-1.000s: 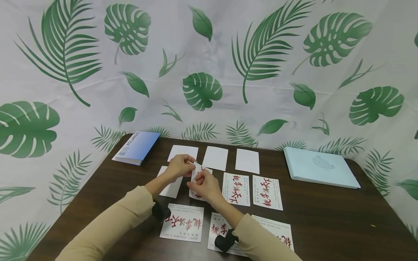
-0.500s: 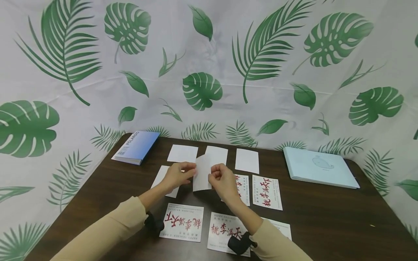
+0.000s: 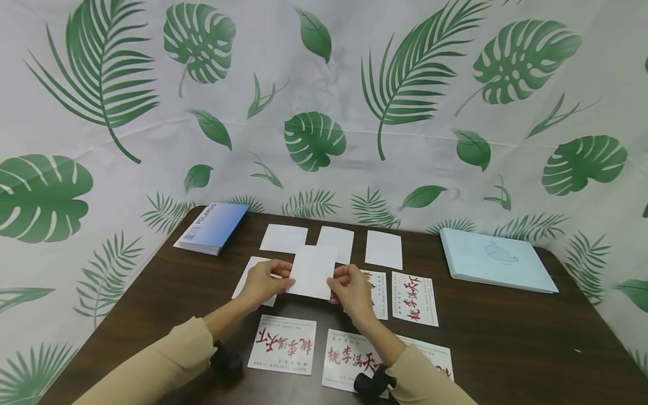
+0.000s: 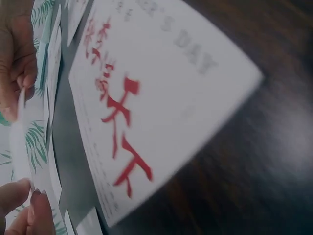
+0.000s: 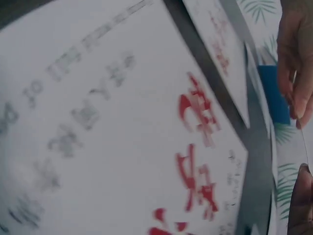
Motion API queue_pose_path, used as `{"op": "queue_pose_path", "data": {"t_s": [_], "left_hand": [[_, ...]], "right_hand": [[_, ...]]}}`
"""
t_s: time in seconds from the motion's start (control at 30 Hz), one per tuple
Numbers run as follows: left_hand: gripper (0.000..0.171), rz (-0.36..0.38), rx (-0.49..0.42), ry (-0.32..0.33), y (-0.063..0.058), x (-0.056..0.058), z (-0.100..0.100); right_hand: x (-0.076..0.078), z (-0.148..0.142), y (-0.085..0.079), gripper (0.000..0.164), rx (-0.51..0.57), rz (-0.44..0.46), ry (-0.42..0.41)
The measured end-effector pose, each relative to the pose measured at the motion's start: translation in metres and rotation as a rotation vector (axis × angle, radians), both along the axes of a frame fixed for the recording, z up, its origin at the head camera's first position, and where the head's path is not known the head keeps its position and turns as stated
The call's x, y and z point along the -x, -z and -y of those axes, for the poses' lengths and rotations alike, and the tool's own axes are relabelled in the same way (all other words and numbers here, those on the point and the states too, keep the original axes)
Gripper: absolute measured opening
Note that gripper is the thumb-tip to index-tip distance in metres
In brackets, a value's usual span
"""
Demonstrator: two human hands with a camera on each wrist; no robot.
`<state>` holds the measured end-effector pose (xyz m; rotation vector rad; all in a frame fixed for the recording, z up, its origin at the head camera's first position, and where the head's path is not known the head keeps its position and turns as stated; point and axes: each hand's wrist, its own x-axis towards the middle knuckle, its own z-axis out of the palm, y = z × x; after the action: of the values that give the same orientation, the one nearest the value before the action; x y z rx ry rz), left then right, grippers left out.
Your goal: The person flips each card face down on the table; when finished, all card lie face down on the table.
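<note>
- Pinching a blank-faced white card (image 3: 313,270) at its 8 o'clock edge, the left hand (image 3: 264,283) has its thumb and bent fingers closed on it.
- Gripping the same card at 4 o'clock is the right hand (image 3: 352,293), thumb against curled fingers.
- From where I stand, the white card is held up off the dark table (image 3: 506,343), between both hands (I'll call it the hub of my clock, with 12 towards the backdrop (image 3: 329,84)).
- Three blank cards lie beyond it: the first (image 3: 280,237) near 11, the second (image 3: 341,244) at 1, the third (image 3: 383,250) past 2.
- At 9, the left hand partly covers another blank one, the near-hand card (image 3: 248,271).
- Past 3 are two red-lettered cards (image 3: 415,299), side by side.
- More printed cards (image 3: 282,344) sit at 7, 5 and 4, the last two partly hidden by the right arm.
- A blue POLAROID album (image 3: 217,225) rests at 10, a pale blue album (image 3: 486,253) at 3.
</note>
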<state>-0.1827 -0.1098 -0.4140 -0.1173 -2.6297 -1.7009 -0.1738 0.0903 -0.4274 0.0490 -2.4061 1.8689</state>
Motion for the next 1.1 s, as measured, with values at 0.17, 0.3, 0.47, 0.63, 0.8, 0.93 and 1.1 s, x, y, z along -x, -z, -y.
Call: {"op": "queue_pose_path", "data": {"t_s": [0.17, 0.3, 0.47, 0.63, 0.8, 0.93, 1.1], "left_hand": [[0.028, 0.000, 0.129, 0.029, 0.004, -0.004, 0.004], [0.026, -0.018, 0.251, 0.050, 0.006, -0.006, 0.005], [0.024, -0.053, 0.363, 0.078, 0.010, -0.008, 0.005], [0.024, -0.079, 0.432, 0.097, 0.011, -0.005, 0.004], [0.024, -0.099, 0.478, 0.109, 0.010, -0.003, 0.000], [0.023, -0.103, 0.518, 0.120, 0.007, -0.002, 0.000], [0.024, -0.085, 0.547, 0.126, 0.006, -0.003, 0.003]], "right_hand": [[0.000, -0.001, 0.010, 0.020, -0.079, 0.067, -0.075], [-0.001, 0.000, 0.013, 0.018, -0.168, 0.096, -0.124], [-0.003, 0.001, 0.013, 0.016, -0.308, 0.080, -0.163], [-0.001, 0.001, 0.010, 0.017, -0.422, 0.034, -0.172], [0.003, -0.009, 0.006, 0.018, -0.431, 0.005, -0.166], [0.016, -0.034, -0.003, 0.018, -0.329, 0.023, -0.073], [0.033, -0.078, -0.006, 0.021, -0.357, 0.060, 0.070]]}}
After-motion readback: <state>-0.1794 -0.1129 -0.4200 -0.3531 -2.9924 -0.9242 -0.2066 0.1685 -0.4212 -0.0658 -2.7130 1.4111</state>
